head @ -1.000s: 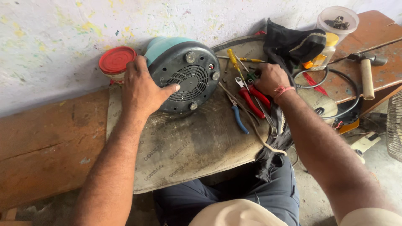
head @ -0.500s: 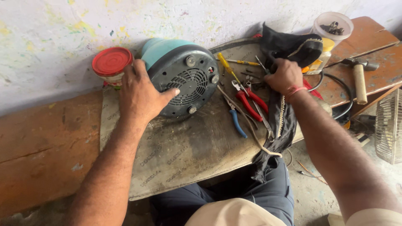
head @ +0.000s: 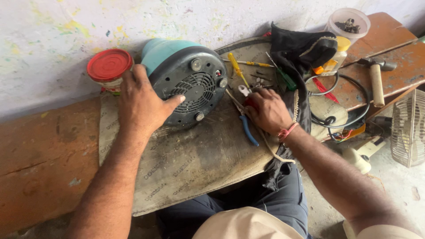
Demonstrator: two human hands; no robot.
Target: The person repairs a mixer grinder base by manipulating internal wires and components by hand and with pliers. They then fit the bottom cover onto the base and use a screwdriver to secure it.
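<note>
A teal and grey appliance motor base [head: 195, 84] lies on its side on a worn grey mat [head: 199, 163], with its vented underside toward me. My left hand [head: 141, 104] grips its left edge, thumb across the grille. My right hand [head: 268, 113] is curled over red-handled pliers [head: 251, 102] among loose tools just right of the base. Blue-handled pliers [head: 248, 130] lie under its fingers. A yellow screwdriver [head: 237, 68] and a green one [head: 285, 79] lie just beyond.
A red-lidded jar [head: 109, 65] stands against the wall left of the base. A black cloth bag [head: 301, 48], a plastic tub of small parts [head: 347, 24], a hammer [head: 376, 77] and a coiled black cable [head: 349, 106] sit to the right. A wire fan guard [head: 409, 128] stands on the floor.
My right hand has come back from the far tools toward me and closed over the red-handled pliers. My left hand has stayed on the motor base.
</note>
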